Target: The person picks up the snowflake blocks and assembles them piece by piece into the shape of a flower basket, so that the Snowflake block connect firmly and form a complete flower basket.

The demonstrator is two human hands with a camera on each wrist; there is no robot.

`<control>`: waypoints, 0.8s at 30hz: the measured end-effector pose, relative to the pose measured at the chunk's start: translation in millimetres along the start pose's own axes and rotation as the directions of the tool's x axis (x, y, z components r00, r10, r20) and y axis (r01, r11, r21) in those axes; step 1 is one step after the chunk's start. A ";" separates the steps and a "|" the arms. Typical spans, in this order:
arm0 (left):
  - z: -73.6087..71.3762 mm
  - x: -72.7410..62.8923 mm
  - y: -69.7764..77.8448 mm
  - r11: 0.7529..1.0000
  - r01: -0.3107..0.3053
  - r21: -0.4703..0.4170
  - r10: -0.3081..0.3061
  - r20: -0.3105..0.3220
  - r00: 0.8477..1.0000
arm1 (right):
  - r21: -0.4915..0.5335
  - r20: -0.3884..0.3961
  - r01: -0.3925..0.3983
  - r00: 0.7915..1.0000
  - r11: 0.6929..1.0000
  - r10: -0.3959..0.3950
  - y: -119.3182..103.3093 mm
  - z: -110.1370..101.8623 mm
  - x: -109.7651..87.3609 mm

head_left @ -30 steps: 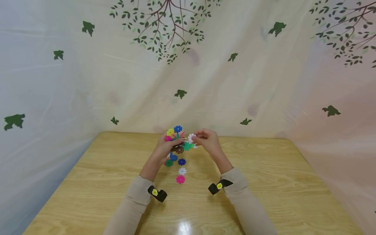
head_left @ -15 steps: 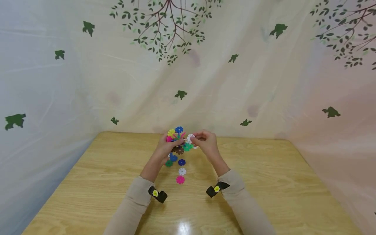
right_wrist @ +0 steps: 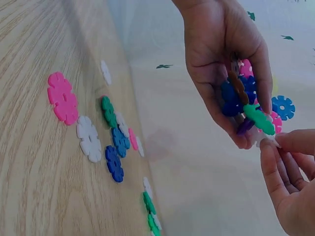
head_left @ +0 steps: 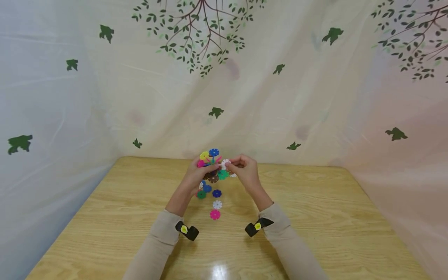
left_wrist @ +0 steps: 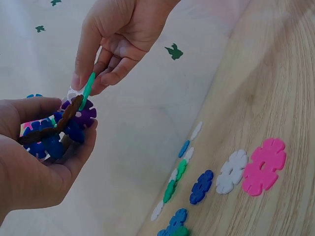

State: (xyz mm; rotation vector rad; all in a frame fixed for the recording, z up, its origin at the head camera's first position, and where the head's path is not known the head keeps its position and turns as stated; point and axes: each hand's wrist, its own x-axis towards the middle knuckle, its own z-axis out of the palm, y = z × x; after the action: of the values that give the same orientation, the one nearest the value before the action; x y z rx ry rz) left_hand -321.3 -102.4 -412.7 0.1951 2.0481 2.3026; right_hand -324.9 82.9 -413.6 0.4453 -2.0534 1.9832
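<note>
Two beige sleeves (head_left: 150, 241) come in from the near side, each wearing a black wrist device (head_left: 189, 232). Ahead on the wood-grain table (head_left: 325, 233), a hot-pink snowflake disc (head_left: 215, 214), a white snowflake disc (head_left: 217, 204) and a navy snowflake disc (head_left: 217, 193) lie flat in a line leading away from the person; a dark-green snowflake disc (head_left: 201, 194) lies left of the navy one.

Farther out, raised above the table, the left hand (head_left: 193, 178) curls round a multicoloured disc cluster (left_wrist: 61, 126), thumb across its front. In the left wrist view its long axis slants from lower left to upper right, toward the right hand (head_left: 247, 172); in the head view a blue disc sticks out at its far end, away from the person. The right hand pinches a second white disc (head_left: 225, 163) at the cluster's right side, its face toward the head camera; whether it is slotted in cannot be told.

Compared with a second ago, this disc sits closer to the left thumb; the loose line is unmoved.

Behind hangs a pale cloth backdrop (head_left: 252, 112).
</note>
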 end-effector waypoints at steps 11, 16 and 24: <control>4.4 0.8 -0.2 0.990 -0.085 -0.115 0.089 0.024 0.996 | 0.098 -0.086 -0.100 0.990 0.990 0.108 -2.8 8.5 -1.4; 5.7 1.9 -3.7 0.991 -0.107 -0.082 0.104 -0.035 0.994 | 0.094 -0.054 -0.127 0.990 0.987 0.133 -4.8 11.7 -4.2; 4.1 3.6 -1.9 0.987 -0.069 -0.148 0.057 -0.083 0.995 | -0.015 0.112 -0.149 0.982 0.989 0.150 -14.2 1.4 -2.2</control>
State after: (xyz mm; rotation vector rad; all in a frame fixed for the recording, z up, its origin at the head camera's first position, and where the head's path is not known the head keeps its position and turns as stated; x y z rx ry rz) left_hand -324.5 -97.7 -413.9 0.1660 1.9165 2.5294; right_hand -317.3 81.3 -401.4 0.4223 -2.2223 2.0792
